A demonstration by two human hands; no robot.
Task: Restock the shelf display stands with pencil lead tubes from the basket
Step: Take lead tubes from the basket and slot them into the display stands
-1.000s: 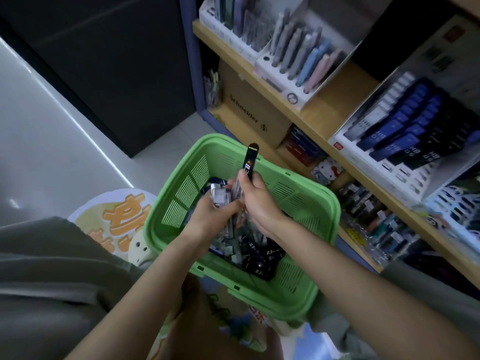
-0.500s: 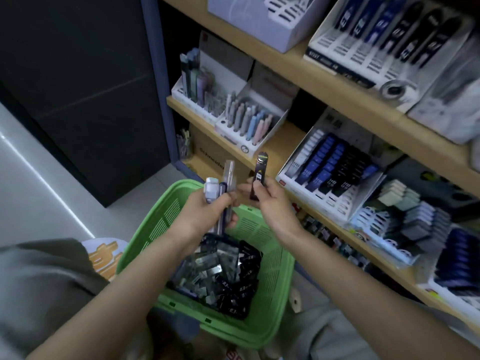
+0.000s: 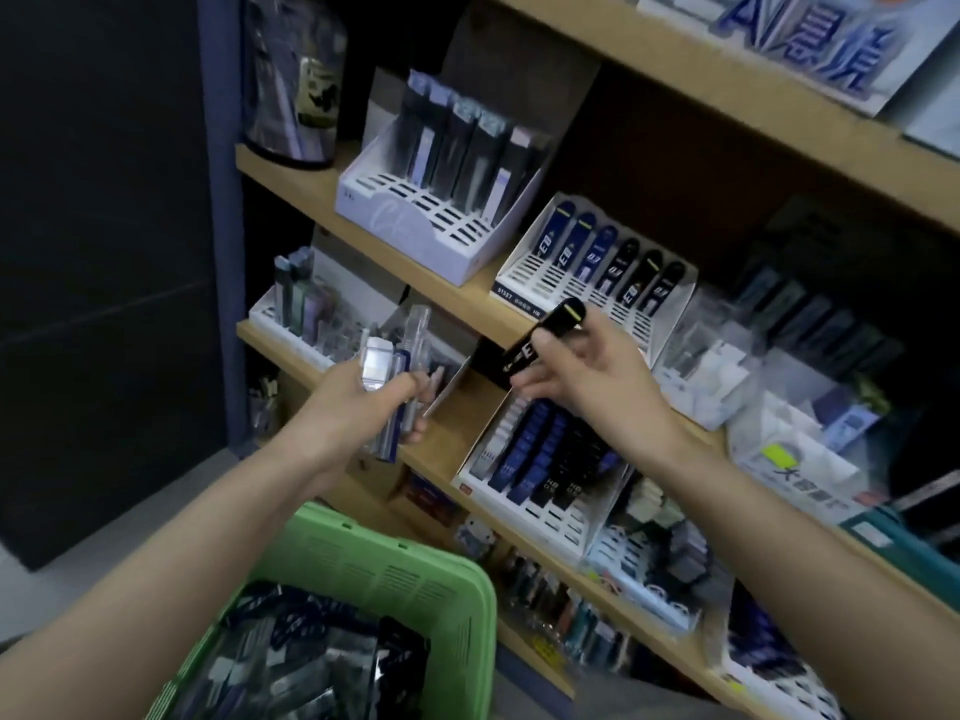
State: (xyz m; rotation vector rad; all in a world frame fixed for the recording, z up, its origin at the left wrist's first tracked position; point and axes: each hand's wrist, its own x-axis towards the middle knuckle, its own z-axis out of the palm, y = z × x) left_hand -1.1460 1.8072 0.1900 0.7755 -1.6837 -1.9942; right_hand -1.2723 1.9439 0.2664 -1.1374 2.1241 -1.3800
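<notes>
I see left hand (image 3: 353,407) curled round upright bundle of clear and blue plastic lead tubes (image 3: 415,340), before wooden shelf (image 3: 291,171). Right hand (image 3: 597,376) pinches tilted black lead tube with yellow stripe (image 3: 540,340), just below white slotted display stand (image 3: 519,275). Green plastic basket (image 3: 395,558) below, more tubes inside.

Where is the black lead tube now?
Head view, centre-right: the right hand holds the black tube mid-air, just below the upper stand of blue and black tubes.

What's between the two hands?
Bare air: left hand with clear tubes and right hand with black tube are apart; head view shows only a pen stand behind.
</notes>
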